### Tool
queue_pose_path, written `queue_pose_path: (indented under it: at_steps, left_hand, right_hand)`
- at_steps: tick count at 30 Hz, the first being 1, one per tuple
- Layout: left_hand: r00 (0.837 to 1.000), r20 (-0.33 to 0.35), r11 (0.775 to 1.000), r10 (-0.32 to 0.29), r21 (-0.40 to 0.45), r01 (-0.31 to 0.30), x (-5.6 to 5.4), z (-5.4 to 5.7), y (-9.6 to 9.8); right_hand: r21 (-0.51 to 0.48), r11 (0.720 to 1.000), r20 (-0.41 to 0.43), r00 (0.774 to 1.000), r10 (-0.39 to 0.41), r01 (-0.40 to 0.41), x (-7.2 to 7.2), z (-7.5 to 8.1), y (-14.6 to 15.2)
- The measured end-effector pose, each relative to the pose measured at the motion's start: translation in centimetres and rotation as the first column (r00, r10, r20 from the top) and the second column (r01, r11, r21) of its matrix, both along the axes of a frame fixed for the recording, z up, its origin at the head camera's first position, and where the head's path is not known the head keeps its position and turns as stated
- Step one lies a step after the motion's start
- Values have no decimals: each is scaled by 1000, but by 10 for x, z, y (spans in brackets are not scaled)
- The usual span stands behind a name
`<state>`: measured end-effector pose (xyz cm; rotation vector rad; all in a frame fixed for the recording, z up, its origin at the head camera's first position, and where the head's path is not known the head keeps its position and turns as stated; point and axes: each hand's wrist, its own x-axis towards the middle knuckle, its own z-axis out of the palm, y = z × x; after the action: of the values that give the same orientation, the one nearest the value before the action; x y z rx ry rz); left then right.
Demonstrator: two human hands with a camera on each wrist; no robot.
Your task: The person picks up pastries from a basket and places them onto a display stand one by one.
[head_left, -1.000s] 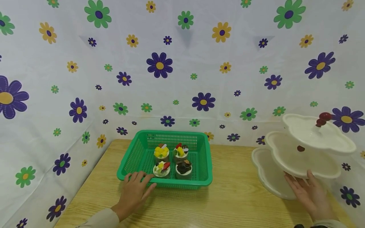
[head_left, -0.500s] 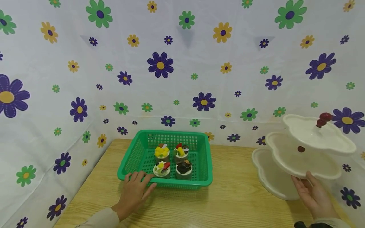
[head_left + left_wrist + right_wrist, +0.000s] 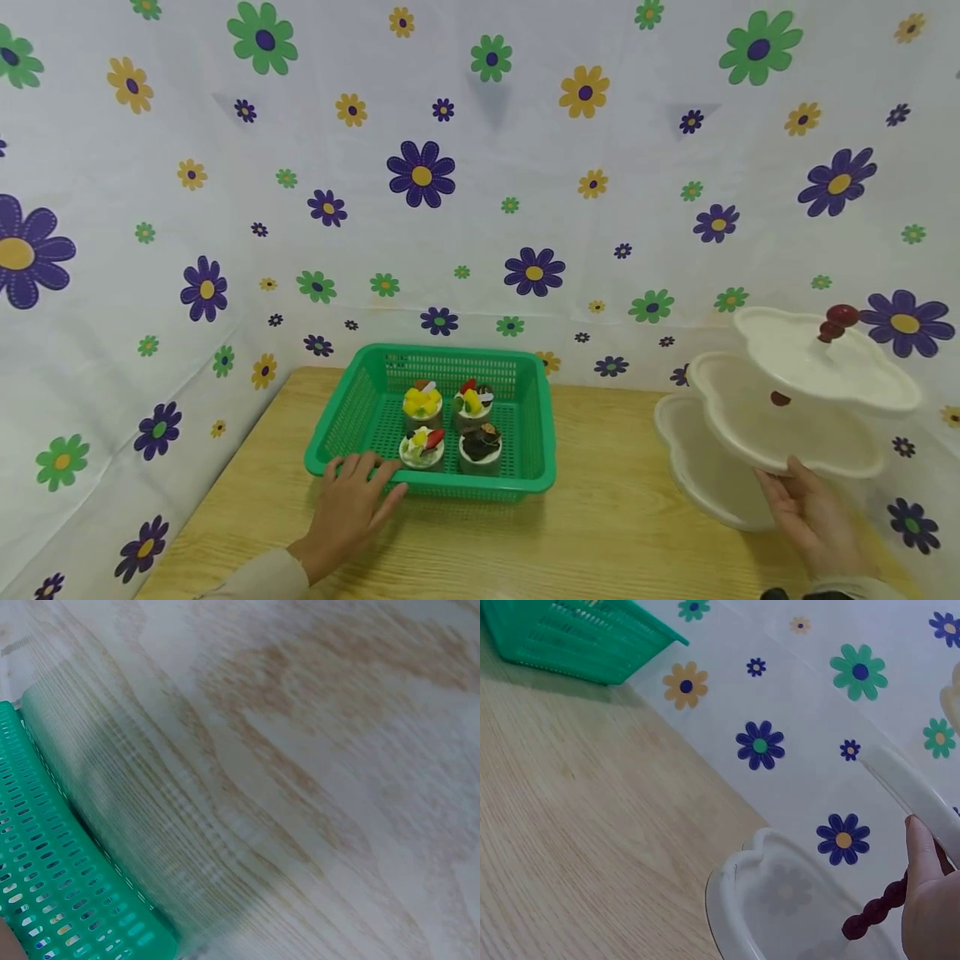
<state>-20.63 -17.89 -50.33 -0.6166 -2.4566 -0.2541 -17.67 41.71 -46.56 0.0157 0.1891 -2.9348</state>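
At the right stands a white three-tier serving stand (image 3: 810,437) with scalloped trays and a dark red beaded post. My right hand (image 3: 813,521) pinches the front rim of its middle tray, thumb at the edge and fingers underneath. In the right wrist view, the beaded post (image 3: 877,909) shows beside that hand. My left hand (image 3: 347,508) rests with relaxed fingers over the front rim of a green plastic basket (image 3: 528,479). Inside the basket sit a mango-topped cupcake (image 3: 422,404), a chocolate-topped one (image 3: 480,446) and two fruit-topped ones.
A wood-grain table (image 3: 585,517) carries the basket and the stand, with bare surface between them. White flower-print cloth (image 3: 480,208) hangs behind and along the left side. The stand's right side is close to the cloth.
My right hand's fingers, earlier stretched out under the middle tray, have drawn back to the right and now pinch its rim. My left hand, the basket and the cupcakes stay put.
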Motion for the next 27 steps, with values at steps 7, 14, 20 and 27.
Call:
queue_pose_path:
  at_steps: [7,14,20,27]
  left_hand:
    - [1000,9,1000,10,-2,-10,-1,-1,-1]
    - [1000,14,1000,16,-9,-16,0,-1,1]
    - [1000,15,1000,12,-8,-12,1,0,1]
    - [1000,8,1000,2,1,-2,1,1,0]
  right_hand:
    - [48,999,30,999,-18,17,-7,4,-32]
    - [163,984,66,994,-86,74,-12,10,-83]
    - [242,967,144,983,-118,81,-16,18,-125]
    - [327,941,113,985,-130,86,-21,20,-163]
